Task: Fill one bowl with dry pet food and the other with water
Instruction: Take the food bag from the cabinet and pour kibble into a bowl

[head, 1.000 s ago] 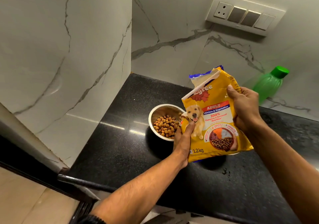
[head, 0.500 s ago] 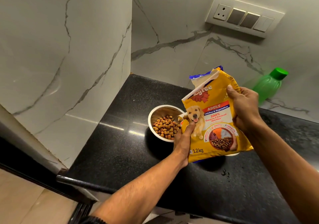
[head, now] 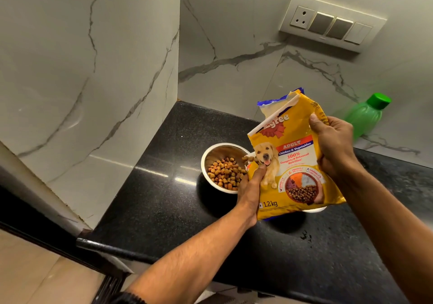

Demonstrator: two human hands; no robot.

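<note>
A steel bowl (head: pixel 212 153) sits on the black counter (head: pixel 164 198), partly filled with brown kibble (head: pixel 225 172). Over its right rim I hold a yellow pet food bag (head: pixel 293 163), tilted, with a few pieces dropping from its lower left corner. My left hand (head: pixel 251 184) grips the bag's lower left edge, thumb on the front. My right hand (head: pixel 334 144) grips the bag's upper right side. A second bowl (head: pixel 316 209) is almost hidden behind the bag; only a sliver of white rim shows. A green water bottle (head: pixel 365 115) stands at the back right.
Marble walls close the counter on the left and at the back. A switch panel with a socket (head: pixel 330 24) is on the back wall. A few dark spots (head: pixel 305 235) lie on the counter near the front. The counter's front edge runs below my arms.
The heap of kibble in the steel bowl has grown a little. Both hands and the bag stay almost where they were.
</note>
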